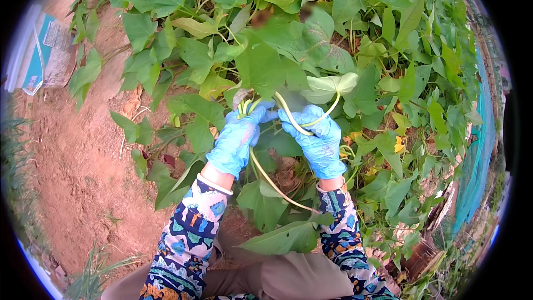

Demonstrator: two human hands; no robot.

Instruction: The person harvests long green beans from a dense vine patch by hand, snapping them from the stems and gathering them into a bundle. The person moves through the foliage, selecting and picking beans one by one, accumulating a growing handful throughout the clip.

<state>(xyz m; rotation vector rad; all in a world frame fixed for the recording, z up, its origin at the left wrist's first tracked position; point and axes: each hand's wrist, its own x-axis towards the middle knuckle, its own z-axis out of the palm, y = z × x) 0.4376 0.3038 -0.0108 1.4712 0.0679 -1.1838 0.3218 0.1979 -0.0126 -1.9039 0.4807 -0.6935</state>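
My left hand (238, 139), in a blue disposable glove, is closed around several pale green leaf stalks (246, 109) that look like sweet potato. From below that hand a long stalk (277, 183) curves down to a broad green leaf (287, 238) near my right sleeve. My right hand (317, 141), gloved the same way, grips a bent stalk (288, 112). Its other end rises to a leaf (331, 86) showing its pale underside. Both hands are close together over the plants, fingertips nearly touching. A large leaf (262, 66) stands just beyond them and hides part of the stalks.
Dense leafy vines (399, 50) spread ahead and to the right. Bare reddish soil (79, 166) lies on the left, with a white and blue container (52, 52) at upper left. Green netting (479, 146) runs along the right, near a broken wooden stump (422, 254).
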